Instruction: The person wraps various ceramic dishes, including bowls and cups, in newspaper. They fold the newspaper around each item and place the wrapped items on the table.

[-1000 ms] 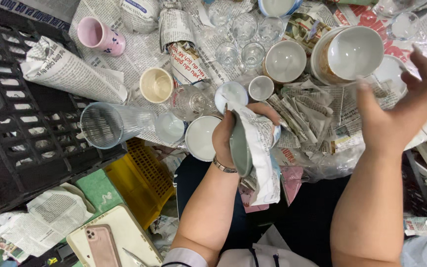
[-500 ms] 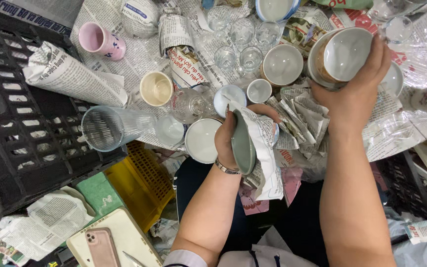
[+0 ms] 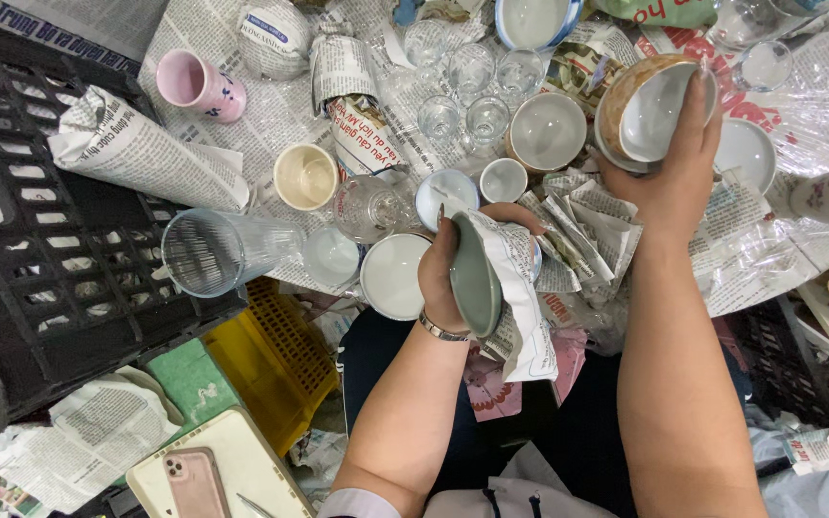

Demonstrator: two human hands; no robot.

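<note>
Hands among crockery on newspaper, each holding one bowl.

Head view: the left hand (image 3: 453, 264) is closed round one grey-green bowl (image 3: 475, 285) held on edge, half wrapped in a sheet of newspaper (image 3: 520, 297) that hangs below it, over the person's lap. The right hand (image 3: 669, 177) is clasped on one brown-rimmed bowl with a white inside (image 3: 650, 110), tilted, at the far right of the spread. Between and around them I count one pink mug (image 3: 199, 86), one cream cup (image 3: 306, 176), one tall clear tumbler (image 3: 213, 251) lying on its side, and at least five small clear glasses (image 3: 472, 67) clustered near the top. Two paper-wrapped bundles (image 3: 136, 149) lie at the left, beside one black crate (image 3: 31, 259). One phone (image 3: 194, 482) rests on a tray at the bottom left.
</note>
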